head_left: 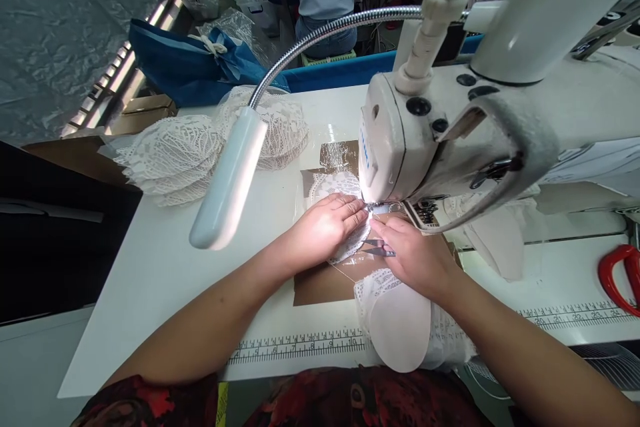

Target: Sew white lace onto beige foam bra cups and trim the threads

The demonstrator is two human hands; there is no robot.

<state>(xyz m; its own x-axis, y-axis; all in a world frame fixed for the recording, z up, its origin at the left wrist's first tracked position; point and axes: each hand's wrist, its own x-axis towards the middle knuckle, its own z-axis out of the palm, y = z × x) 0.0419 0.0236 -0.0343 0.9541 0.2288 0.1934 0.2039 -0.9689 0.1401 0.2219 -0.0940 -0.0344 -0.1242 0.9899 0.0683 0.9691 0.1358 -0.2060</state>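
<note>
Hands [330, 227] close together, lace piece [333, 185] under left

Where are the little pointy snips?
In the head view, the snips are near the centre, held in the right hand, blades pointing toward the lace piece under the left hand.

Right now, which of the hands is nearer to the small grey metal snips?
Right. The right hand holds the snips, blades pointing left; the left hand lies on the rounded white lace piece, left of the blade tips, apart from them.
</note>
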